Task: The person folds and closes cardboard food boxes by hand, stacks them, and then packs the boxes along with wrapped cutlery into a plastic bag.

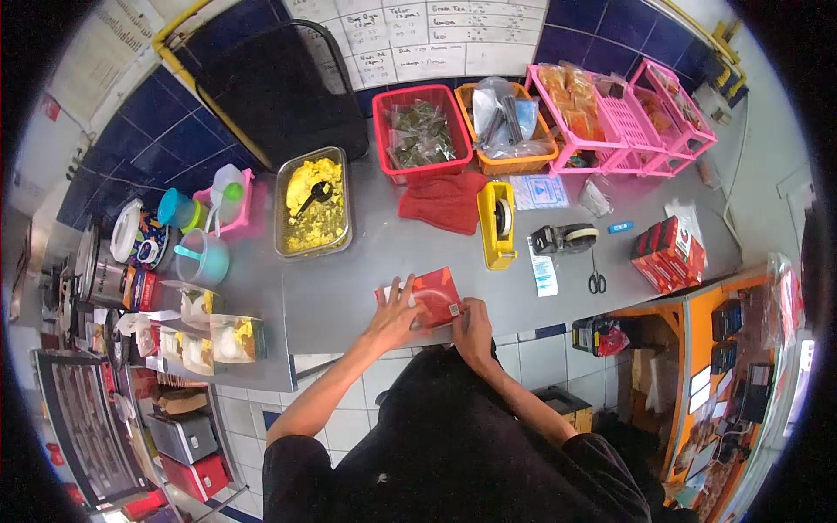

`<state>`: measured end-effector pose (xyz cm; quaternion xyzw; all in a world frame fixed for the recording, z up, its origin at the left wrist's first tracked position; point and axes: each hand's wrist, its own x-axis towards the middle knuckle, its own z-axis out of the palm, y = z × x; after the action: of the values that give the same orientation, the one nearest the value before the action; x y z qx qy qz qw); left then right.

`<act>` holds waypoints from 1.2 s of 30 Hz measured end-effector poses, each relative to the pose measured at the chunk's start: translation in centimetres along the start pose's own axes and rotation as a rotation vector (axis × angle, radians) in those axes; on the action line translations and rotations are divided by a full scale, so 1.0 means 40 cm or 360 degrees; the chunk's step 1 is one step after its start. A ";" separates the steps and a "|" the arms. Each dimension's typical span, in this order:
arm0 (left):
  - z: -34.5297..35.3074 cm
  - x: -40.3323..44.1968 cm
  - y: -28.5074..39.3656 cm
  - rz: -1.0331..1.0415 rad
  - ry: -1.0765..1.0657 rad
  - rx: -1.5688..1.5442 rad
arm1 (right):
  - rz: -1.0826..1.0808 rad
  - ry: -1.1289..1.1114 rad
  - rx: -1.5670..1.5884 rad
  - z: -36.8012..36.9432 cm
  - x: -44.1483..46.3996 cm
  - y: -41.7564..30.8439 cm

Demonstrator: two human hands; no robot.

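Observation:
A flat red packet or folded box (436,295) with a white patch lies at the front edge of the grey metal table. My left hand (397,315) rests on its left part, fingers spread over the surface. At its lower right corner is my right hand (473,329), with fingers pressed together at the edge. Beyond the packet stand a yellow tape dispenser (500,248) and a red cloth (443,202). A black tape dispenser (565,237) and black scissors (596,281) lie to the right.
A tray of yellow food (283,235) with a black scoop stands back left. Red (379,122) and orange (514,161) baskets and a pink rack (623,122) line the wall. Stacked red boxes (667,254) sit right; clear food boxes (235,340) and cups (209,261) left.

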<state>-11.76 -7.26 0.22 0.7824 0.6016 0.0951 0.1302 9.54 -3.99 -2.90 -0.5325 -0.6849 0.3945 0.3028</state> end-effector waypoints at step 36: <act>0.040 0.547 0.354 -0.1547 0.0687 -0.1858 | -0.1634 -0.0409 -0.0068 -0.128 0.055 0.196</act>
<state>7.37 10.29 3.04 0.2012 0.7408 0.4777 0.4273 17.10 0.22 -7.09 -0.0821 -0.8971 0.2434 0.3596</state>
